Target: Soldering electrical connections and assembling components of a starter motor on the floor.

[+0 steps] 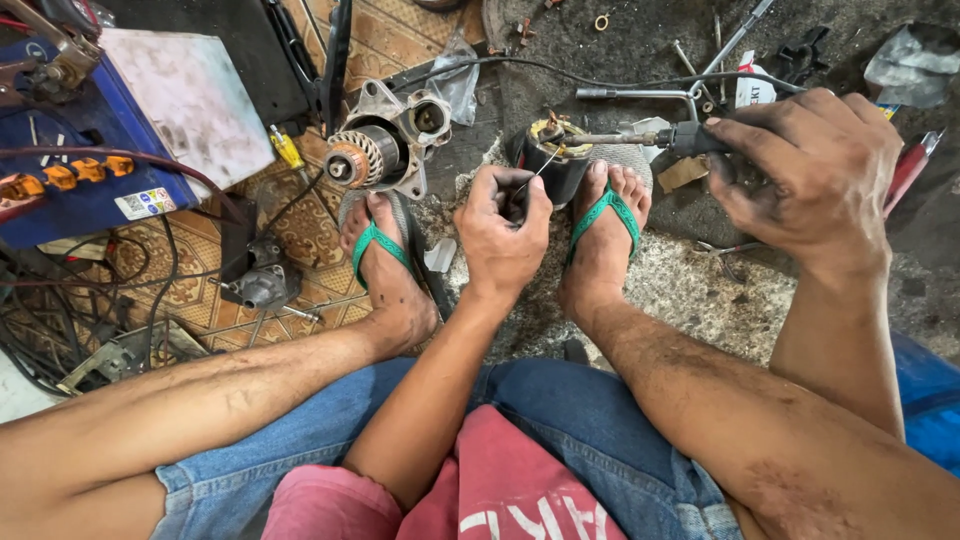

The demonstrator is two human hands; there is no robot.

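Observation:
My left hand (500, 230) sits between my two feet and pinches a thin strand of solder wire (541, 170) that points up at a dark round motor part (553, 152) with copper windings. My right hand (815, 170) grips the dark handle of a soldering iron (640, 138), whose tip rests on top of that part. The part stands on the ground just beyond my right foot's toes. Both feet wear green-strapped sandals.
A starter motor armature in its metal housing (385, 145) lies beyond my left foot. A blue battery (85, 150) with orange caps and a white board stand at left, with cables and small metal parts around. Tools and scraps litter the dark ground at top right.

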